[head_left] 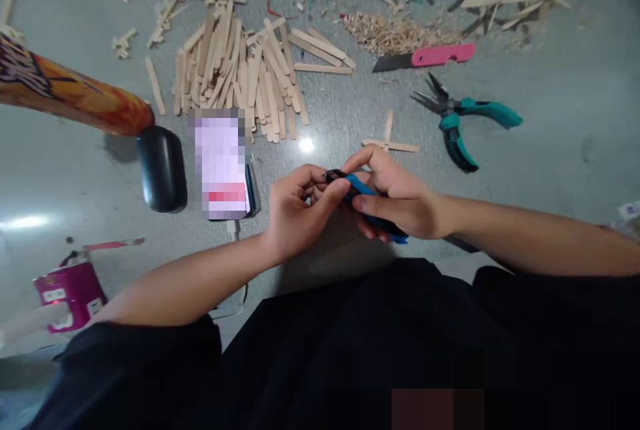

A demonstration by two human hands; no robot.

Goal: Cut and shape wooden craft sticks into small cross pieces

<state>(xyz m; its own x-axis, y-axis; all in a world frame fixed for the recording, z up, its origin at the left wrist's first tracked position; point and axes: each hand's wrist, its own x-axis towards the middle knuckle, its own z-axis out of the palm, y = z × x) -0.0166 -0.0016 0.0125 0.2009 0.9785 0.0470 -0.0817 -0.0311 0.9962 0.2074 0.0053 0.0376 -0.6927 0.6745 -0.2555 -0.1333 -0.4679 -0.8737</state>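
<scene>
My right hand [400,200] wraps round the handles of a pair of blue-and-black pliers [361,186], with its thumb along the side and index finger reaching over the top. The dark head of the tool points left. There my left hand [307,207] is closed, its thumb pressed against the head and its fingers curled below. Whether a small piece sits between the jaws is hidden by the fingers. Just beyond my hands lie crossed wooden sticks [395,145] on the grey table [320,243].
A heap of craft sticks [220,57] lies beyond a lit phone [223,167]. At right are teal-handled pliers [450,110], a pink knife [443,55] and small wood bits [395,33]. Leftward are a black mouse [161,169], an orange can [85,93] and a purple box [73,293].
</scene>
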